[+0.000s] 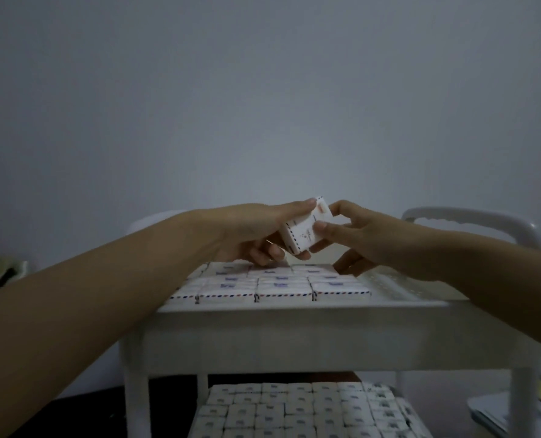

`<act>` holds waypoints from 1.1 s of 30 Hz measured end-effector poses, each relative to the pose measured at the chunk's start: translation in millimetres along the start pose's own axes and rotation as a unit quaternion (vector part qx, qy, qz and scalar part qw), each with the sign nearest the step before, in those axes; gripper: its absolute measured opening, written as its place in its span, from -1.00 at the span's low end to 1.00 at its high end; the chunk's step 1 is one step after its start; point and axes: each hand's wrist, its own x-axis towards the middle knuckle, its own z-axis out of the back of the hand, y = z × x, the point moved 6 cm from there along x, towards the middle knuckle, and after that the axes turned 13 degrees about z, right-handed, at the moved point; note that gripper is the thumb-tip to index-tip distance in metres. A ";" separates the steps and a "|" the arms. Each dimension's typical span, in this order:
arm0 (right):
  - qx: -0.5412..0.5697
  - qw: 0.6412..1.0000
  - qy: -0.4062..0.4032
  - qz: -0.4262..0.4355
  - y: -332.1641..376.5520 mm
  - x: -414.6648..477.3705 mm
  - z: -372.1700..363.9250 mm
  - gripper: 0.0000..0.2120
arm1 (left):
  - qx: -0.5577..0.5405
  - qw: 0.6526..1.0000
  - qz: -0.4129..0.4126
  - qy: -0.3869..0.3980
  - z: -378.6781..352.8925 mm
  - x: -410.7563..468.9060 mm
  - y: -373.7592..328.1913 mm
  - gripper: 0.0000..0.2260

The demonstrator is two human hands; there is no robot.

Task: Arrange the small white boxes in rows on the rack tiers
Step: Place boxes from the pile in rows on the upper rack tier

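Lower tier (512, 403) is packed with boxes (294, 409) in rows. On the top tier (294, 306), box rows (281, 284) fill the left and the right strip is bare. Above the back rows, the left hand (250, 232) cups a tilted small box (305, 229) while the right hand (367, 238) pinches its end, likely squaring it to match the row.

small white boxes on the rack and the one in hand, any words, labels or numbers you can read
No text here can be read.
held box: small dark print and a reddish mark, too blurred to read.
top-tier boxes: blue marks, too blurred to read.
lower-tier boxes: dark marks, too small and blurred to read.
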 end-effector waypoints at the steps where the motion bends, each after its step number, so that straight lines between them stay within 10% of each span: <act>1: 0.004 1.000 -0.004 -0.001 -0.8 -0.1 0.7 -0.71 | 0.005 1.000 -0.003 -0.002 -0.6 -0.4 0.2 -0.52; 15: 0.060 0.996 -0.041 -0.053 -9.6 -5.0 3.4 -0.87 | 0.154 0.984 -0.017 -0.084 9.7 0.2 10.0 -0.88; 33: -0.155 0.985 -0.001 0.071 -1.7 1.9 3.1 -0.86 | 0.198 0.974 -0.062 -0.087 10.7 1.1 11.2 -0.66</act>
